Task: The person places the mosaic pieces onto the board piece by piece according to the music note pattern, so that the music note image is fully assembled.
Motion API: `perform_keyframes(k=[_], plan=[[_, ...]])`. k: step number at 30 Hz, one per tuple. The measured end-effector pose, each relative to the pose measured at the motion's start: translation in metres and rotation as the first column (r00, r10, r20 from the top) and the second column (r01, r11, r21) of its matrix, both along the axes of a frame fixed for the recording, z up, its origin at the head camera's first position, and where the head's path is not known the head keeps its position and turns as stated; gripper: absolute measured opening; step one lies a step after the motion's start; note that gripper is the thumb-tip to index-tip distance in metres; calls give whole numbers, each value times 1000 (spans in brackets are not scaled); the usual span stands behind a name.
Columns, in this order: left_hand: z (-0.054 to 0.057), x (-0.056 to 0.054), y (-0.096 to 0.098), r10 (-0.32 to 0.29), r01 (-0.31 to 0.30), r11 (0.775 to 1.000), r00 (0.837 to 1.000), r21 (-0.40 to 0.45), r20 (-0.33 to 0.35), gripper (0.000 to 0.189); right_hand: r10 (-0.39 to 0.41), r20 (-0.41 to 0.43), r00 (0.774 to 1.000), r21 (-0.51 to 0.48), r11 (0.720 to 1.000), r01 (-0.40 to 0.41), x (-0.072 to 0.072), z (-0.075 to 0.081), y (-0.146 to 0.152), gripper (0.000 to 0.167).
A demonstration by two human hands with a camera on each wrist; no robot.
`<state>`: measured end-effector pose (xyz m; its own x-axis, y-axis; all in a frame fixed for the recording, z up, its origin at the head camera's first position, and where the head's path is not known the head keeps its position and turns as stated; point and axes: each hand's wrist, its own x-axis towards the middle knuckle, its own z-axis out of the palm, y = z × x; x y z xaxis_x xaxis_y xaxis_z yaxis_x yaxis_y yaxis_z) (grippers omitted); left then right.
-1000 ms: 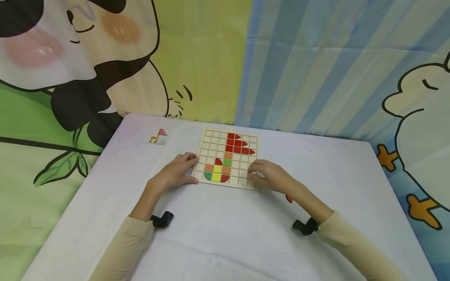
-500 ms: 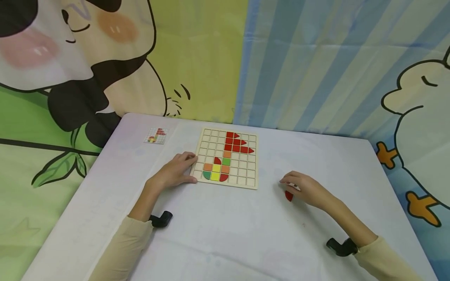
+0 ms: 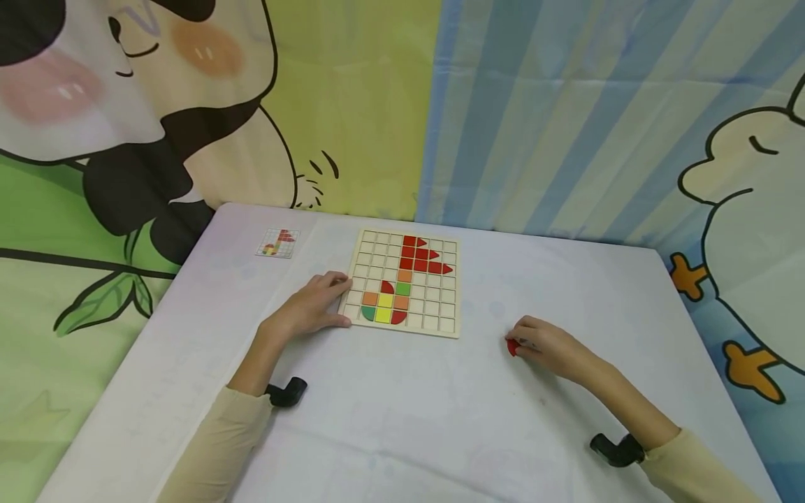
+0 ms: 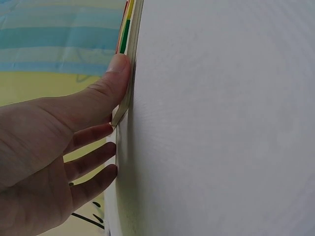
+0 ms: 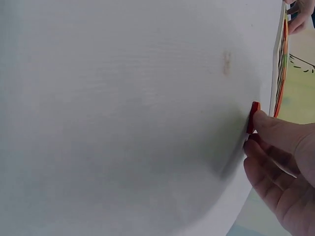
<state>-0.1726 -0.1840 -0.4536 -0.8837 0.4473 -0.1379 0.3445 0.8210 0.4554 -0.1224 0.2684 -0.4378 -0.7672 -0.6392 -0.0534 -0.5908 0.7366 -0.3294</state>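
A square wooden grid board [image 3: 434,307] lies on the table with red, orange, green and yellow tiles in some of its cells. My left hand [image 3: 308,304] rests at its left side, thumb and fingertips touching the edge near the lower left corner. In the left wrist view, the thumb of that left hand [image 4: 83,132] lies along the board's edge [image 4: 133,54], with the other fingers extended and spread. Right of the board, my right hand [image 3: 550,346] pinches a small red tile with a curved side [image 3: 512,347]. The right wrist view has the thumb pressed on this red tile [image 5: 253,118].
A small printed card [image 3: 278,243] with a coloured grid pattern lies left of the board. White cloth [image 3: 402,412] covers the table. Behind it hangs a cartoon-printed curtain [image 3: 541,119]. Each wrist carries a black camera mount [image 3: 616,450].
My right hand has moved right, from the board's right edge to the loose red tile, and now grips it. The left hand stays at the board's left edge.
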Motion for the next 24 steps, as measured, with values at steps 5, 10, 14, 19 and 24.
perform_keyframes(k=[5,10,14,19,24], plan=[[1,-1,0,6,-6,1000,1000,-1,11,84,1,-12,1000,41,999,0,-5,1,-5,25],[1,-1,0,6,-6,1000,1000,7,11,84,-4,-8,1000,53,999,4,-6,3,-7,25],[0,-1,0,7,-7,1000,1000,5,13,84,-38,-12,999,68,997,39,-6,2,-8,23],[-1,-1,-1,16,-16,1000,1000,1,26,84,-62,-78,995,66,996,67,-4,-5,-16,22],[0,0,-1,15,-16,1000,999,8,30,83,-57,-125,991,-37,998,53,-6,-4,-35,18]])
